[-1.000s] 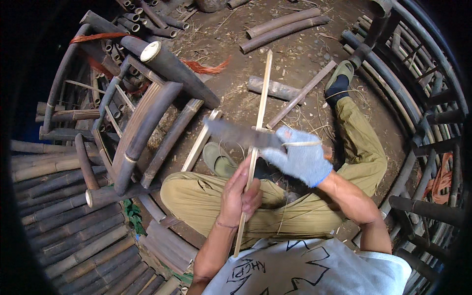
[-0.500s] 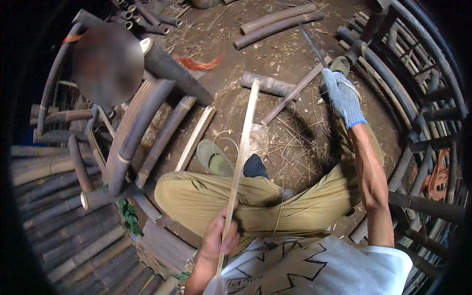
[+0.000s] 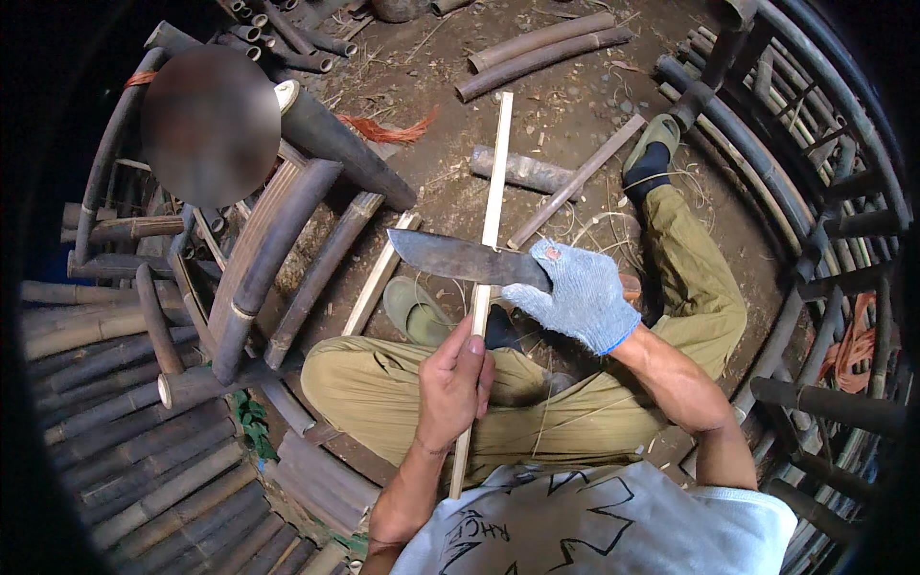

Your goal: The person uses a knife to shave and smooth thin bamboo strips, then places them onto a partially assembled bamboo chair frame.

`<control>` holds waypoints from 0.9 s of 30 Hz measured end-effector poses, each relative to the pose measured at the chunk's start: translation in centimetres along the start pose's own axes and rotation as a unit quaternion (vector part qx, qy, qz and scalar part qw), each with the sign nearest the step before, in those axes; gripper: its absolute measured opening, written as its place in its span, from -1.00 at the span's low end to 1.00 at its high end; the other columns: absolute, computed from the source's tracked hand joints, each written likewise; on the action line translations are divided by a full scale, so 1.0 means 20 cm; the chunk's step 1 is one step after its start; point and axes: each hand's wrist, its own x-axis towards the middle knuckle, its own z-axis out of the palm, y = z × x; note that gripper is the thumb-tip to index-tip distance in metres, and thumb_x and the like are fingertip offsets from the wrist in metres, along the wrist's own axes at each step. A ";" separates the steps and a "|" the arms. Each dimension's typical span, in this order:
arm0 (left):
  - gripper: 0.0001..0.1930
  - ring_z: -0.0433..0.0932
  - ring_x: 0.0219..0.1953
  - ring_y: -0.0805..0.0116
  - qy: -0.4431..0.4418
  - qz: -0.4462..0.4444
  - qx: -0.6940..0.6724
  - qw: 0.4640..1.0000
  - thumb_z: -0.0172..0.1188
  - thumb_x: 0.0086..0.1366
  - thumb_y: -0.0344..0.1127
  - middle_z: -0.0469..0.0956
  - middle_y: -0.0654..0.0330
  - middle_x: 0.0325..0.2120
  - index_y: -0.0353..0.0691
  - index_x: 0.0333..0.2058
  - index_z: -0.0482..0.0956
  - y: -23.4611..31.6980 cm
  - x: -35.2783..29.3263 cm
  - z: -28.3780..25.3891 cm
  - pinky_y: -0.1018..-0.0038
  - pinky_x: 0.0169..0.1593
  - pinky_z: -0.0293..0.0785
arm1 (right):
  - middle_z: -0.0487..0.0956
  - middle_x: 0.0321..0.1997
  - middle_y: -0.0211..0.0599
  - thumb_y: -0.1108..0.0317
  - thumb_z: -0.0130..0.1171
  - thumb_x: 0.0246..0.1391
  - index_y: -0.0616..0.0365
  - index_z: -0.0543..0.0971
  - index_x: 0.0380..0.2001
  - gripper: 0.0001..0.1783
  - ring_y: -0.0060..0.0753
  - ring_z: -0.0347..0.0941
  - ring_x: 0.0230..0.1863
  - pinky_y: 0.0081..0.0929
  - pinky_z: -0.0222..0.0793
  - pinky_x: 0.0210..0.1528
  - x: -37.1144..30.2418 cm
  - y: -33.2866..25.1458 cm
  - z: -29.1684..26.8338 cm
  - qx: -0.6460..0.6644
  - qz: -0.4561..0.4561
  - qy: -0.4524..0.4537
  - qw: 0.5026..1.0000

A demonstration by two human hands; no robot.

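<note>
Clasped: strip by left hand, knife by gloved right hand; knife is brought back across strip, apparently re-engaged.

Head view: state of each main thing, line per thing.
Pale strip: held lengthwise, pointing away from the body.
Knife: blade bare, across the pale strip, tip to the left; contact unclear.
Left hand: bare, grip closed around the pale strip.
Right hand: gloved, grip closed on the knife.
Right shoe: worn.
Short round piece: lying on the ground.
Orange fibres: loose, spread out.
</note>
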 end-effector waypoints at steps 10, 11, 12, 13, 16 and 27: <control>-0.60 0.24 -0.77 0.62 -0.058 -0.046 -0.001 0.997 -0.05 0.51 -0.33 0.35 0.36 -0.71 -0.27 0.26 0.37 -0.13 -0.42 -0.22 0.63 -0.70 0.18 | 0.62 -0.22 0.11 -0.01 -0.13 0.37 0.19 0.61 -0.18 -0.51 0.25 0.54 -0.15 -0.01 0.43 -0.10 0.28 0.70 -0.17 -0.112 0.142 0.114 0.977; -0.60 0.24 -0.78 0.62 -0.015 -0.046 -0.015 0.999 -0.04 0.51 -0.30 0.36 0.35 -0.71 -0.29 0.24 0.38 -0.11 -0.47 -0.29 0.62 -0.71 0.19 | 0.62 -0.10 0.08 -0.05 -0.24 0.41 0.20 0.60 -0.08 -0.43 0.27 0.52 -0.07 -0.02 0.42 0.01 0.32 0.83 -0.20 -0.110 0.117 0.142 0.977; -0.60 0.25 -0.78 0.61 0.036 -0.048 -0.025 0.998 -0.04 0.51 -0.27 0.37 0.35 -0.70 -0.31 0.23 0.39 -0.09 -0.51 -0.36 0.62 -0.71 0.19 | 0.62 -0.10 0.10 -0.04 -0.23 0.41 0.25 0.57 -0.06 -0.43 0.28 0.51 -0.08 -0.03 0.42 0.00 0.31 0.92 -0.22 -0.033 0.128 0.128 0.983; -0.59 0.25 -0.78 0.61 0.091 0.030 0.010 0.995 -0.03 0.51 -0.20 0.37 0.35 -0.71 -0.32 0.20 0.40 0.00 -0.50 -0.45 0.61 -0.72 0.19 | 0.61 -0.15 0.08 -0.03 -0.21 0.41 0.28 0.55 -0.08 -0.43 0.24 0.51 -0.12 -0.06 0.42 -0.02 0.27 0.96 -0.20 -0.010 0.128 0.109 0.986; -0.52 0.26 -0.74 0.64 0.297 0.239 0.122 0.916 -0.05 0.51 -0.08 0.38 0.36 -0.67 -0.33 0.19 0.39 0.33 -0.31 -0.78 0.66 -0.67 0.15 | 0.55 -0.35 -0.10 0.00 -0.16 0.42 0.35 0.49 -0.23 -0.47 -0.04 0.45 -0.30 -0.19 0.39 -0.16 0.14 0.88 0.00 0.057 0.165 0.054 0.983; -0.60 0.57 -0.12 -0.21 0.471 -0.002 0.565 0.677 0.06 0.38 0.10 0.58 -0.13 -0.19 -0.01 -0.09 0.72 0.38 0.29 -1.73 0.00 -0.04 0.47 | 0.29 -0.56 -0.34 -0.05 -0.11 0.41 0.30 0.32 -0.53 -0.40 -0.42 0.16 -0.44 -0.22 0.14 -0.39 -0.29 0.81 0.36 0.133 0.341 -0.101 0.925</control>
